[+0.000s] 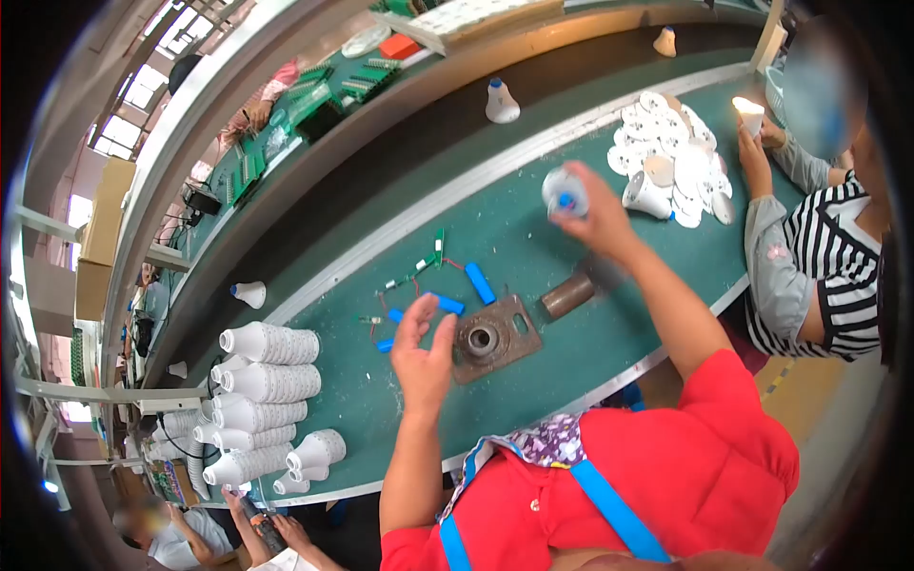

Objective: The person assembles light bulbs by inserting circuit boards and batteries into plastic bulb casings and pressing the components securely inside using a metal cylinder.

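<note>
My right hand (605, 221) is closed around a white bulb housing with a blue tip (566, 193), held above the bench with the tip toward me. My left hand (424, 357) has its fingers apart and holds nothing. Right beside it lies a rusty metal plate with a raised ring (519, 350). To the right of the plate, a brown metal cylinder (568, 296) rests on its side. Several blue battery cells (480, 284) wired to small green circuit boards (439, 246) lie beyond the plate.
Stacked white bulb housings (271, 379) stand at left. White discs (666, 152) and a housing (646, 197) lie at right, near a co-worker in a striped top (828, 257) holding a lit bulb. Housings (502, 102) sit on the dark conveyor (390, 181).
</note>
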Demonstrator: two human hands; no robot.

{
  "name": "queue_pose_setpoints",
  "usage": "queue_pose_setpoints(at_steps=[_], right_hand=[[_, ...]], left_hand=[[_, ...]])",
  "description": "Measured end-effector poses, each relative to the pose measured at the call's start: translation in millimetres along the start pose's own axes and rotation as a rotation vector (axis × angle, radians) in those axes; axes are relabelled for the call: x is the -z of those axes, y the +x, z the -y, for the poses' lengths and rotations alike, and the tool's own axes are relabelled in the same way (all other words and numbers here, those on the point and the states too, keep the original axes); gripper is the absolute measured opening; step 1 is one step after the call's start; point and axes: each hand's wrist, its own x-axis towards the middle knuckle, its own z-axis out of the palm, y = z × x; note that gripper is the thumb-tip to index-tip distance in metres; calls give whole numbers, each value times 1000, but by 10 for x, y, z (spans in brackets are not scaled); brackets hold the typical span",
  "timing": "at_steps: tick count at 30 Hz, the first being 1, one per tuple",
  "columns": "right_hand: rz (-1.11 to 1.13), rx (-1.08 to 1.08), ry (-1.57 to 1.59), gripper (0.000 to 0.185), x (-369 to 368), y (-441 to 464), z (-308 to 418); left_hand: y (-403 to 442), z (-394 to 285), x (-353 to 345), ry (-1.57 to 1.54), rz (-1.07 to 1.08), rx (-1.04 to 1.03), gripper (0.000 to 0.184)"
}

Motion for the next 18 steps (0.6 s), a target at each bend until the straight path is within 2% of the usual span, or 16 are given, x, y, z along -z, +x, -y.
queue_pose_setpoints(at_steps=[3,4,8,11,14,15,17,18], right_hand=[[22,-509,401,65,386,107,179],[113,-779,601,56,456,77,121],[34,-905,966,56,652,-153,-22],[-31,-878,978,57,800,-254,-14],[-176,-516,549,62,959,-253,188],[-163,-360,328,64,954,-292,194],[-132,-49,-107,68,898,-442,119],[175,-12,-274,71,740,-605,-71]], left_hand=[[-94,139,201,13,-64,55,38],[-93,218,258,33,-88,71,38],[-116,426,402,54,-148,105,37],[-118,522,456,90,-179,86,35],[-119,676,559,205,-202,70,37],[-125,685,570,251,-211,69,37],[-154,642,591,442,-215,17,39],[-166,620,603,538,-213,-11,40]])
